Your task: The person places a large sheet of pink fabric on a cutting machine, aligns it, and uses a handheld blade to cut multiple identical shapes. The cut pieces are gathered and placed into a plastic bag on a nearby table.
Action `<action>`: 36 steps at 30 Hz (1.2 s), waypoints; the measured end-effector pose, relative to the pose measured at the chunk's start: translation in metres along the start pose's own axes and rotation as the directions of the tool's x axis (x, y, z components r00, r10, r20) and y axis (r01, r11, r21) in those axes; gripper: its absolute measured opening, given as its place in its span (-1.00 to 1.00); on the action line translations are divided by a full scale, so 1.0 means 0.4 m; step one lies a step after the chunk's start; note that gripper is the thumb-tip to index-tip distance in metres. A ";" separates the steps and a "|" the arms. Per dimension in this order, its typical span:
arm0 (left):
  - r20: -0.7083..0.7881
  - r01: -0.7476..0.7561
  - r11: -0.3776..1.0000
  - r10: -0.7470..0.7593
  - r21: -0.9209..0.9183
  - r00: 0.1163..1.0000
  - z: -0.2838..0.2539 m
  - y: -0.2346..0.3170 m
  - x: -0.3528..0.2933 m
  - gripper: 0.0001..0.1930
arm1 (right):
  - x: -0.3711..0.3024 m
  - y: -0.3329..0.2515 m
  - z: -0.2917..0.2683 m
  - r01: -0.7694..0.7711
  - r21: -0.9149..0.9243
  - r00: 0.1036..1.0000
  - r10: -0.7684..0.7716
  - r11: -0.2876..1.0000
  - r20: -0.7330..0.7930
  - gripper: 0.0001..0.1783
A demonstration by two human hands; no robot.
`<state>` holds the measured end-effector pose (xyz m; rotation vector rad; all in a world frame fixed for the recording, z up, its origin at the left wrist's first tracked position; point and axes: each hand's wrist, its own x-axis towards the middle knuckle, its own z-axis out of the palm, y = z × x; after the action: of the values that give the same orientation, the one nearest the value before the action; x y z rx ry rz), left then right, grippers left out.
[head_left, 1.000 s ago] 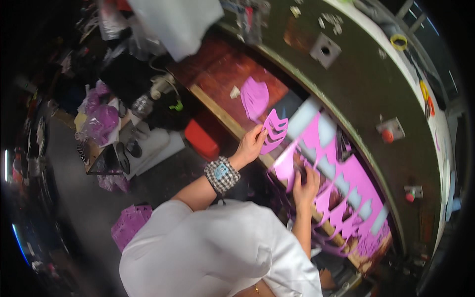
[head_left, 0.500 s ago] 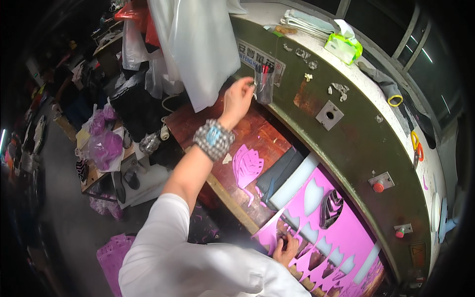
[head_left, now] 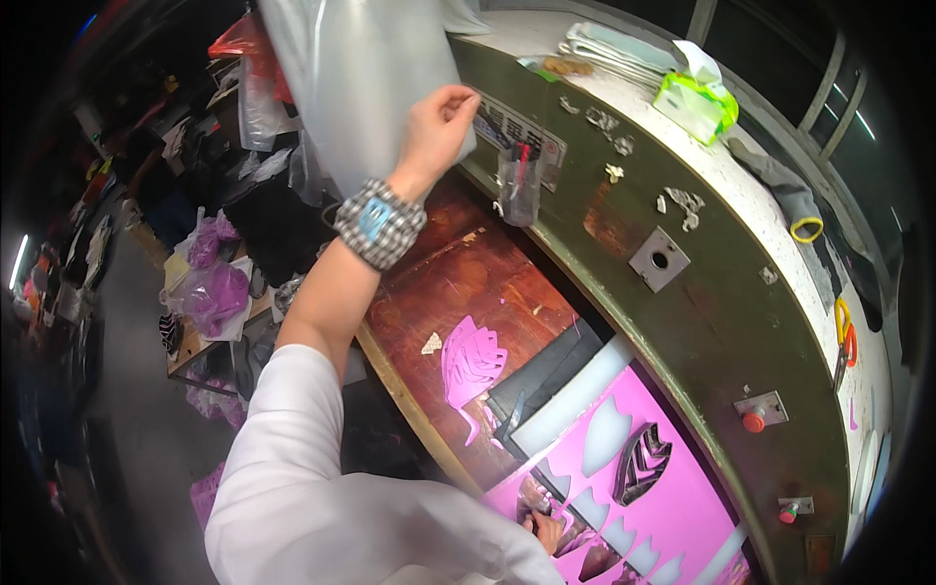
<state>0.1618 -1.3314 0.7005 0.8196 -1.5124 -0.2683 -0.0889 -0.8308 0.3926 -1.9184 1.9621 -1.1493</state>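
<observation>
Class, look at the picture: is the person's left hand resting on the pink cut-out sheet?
No, the left hand is raised, its fingers pinching a clear plastic bag, well away from the pink cut-out sheet.

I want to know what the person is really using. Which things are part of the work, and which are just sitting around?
Being used:
left hand gripping the clear plastic bag
right hand on the pink sheet with cut-out shapes
pink cut piece on the brown board

Just sitting around:
green tissue pack
roll of yellow tape
scissors
purple bags
</observation>
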 end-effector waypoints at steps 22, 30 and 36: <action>0.295 0.490 -0.017 -0.817 -0.872 0.495 -1.340 -0.036 -0.957 -0.82 | 0.271 -1.181 0.779 -0.236 0.877 0.783 -0.453 0.418 0.427 -0.76; 0.131 0.420 0.064 -0.898 -0.905 0.419 -1.567 -0.128 -0.987 -0.79 | 0.290 -1.386 0.991 -0.279 0.791 0.676 -0.474 0.544 0.565 -0.78; -0.172 0.561 0.366 -0.914 -0.743 0.368 -1.742 -0.277 -0.960 -0.80 | 0.440 -1.419 1.174 -0.208 0.798 0.835 -0.322 0.566 0.446 -0.76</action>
<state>0.8193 -0.9543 0.4344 0.9593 -0.2513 -1.0739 0.6095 -1.1089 0.4845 -1.4997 0.7741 -1.0624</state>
